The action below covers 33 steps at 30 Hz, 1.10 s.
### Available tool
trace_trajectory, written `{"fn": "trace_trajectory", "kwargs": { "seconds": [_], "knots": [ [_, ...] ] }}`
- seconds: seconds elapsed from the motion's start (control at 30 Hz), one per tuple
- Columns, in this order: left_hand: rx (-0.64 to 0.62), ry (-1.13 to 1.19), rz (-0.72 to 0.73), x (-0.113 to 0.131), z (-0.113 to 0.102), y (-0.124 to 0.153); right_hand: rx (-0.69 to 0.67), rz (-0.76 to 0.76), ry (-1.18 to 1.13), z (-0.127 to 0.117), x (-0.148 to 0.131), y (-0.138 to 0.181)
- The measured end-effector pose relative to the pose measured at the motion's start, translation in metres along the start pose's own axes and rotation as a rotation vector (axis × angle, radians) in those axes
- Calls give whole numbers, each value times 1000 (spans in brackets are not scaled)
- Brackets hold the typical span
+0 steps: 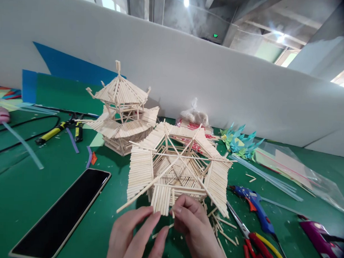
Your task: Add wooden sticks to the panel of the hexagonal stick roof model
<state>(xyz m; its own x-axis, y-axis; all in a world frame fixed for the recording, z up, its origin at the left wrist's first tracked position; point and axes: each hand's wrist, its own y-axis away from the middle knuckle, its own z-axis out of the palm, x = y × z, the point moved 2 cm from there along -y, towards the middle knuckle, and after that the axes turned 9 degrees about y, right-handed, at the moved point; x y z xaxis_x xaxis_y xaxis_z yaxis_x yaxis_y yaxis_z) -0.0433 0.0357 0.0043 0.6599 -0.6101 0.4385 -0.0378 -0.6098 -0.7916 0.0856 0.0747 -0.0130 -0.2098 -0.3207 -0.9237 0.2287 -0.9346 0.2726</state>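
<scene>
A half-built pavilion model (140, 173) of thin wooden sticks stands before me, its top an open frame of crossed sticks with slatted eaves around it. My right hand (192, 225) pinches a short wooden stick (173, 199) upright against the front eave, beside a row of sticks (161, 199). At the lower left corner of that row, my left hand (137, 234) rests its fingertips, thumb held apart. Another loose stick lies partly hidden between the hands. Behind to the left stands a taller stick pagoda (121, 90) with a pointed roof.
A phone (61, 215) lies at left, with pliers (58, 131) beyond. To the right are a blue glue gun (255, 207), red-handled scissors (258, 247), stick offcuts (224, 230), glue sticks (269, 179) and a purple tool (321, 242). A white partition (175, 60) stands behind.
</scene>
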Motion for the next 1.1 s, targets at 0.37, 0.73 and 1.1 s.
{"fn": "trace_trajectory", "kwargs": {
  "seconds": [0.37, 0.73, 1.1],
  "knots": [
    [-71, -15, -12, -7, 6, 1, -4, 9, 38, 2, -2, -2],
    [-65, 24, -42, -8, 8, 1, -5, 13, 21, 3, -2, -3],
    [-46, 12, -27, -7, 10, -1, 21, 11, 58, 3, -3, -4]
  ]
}}
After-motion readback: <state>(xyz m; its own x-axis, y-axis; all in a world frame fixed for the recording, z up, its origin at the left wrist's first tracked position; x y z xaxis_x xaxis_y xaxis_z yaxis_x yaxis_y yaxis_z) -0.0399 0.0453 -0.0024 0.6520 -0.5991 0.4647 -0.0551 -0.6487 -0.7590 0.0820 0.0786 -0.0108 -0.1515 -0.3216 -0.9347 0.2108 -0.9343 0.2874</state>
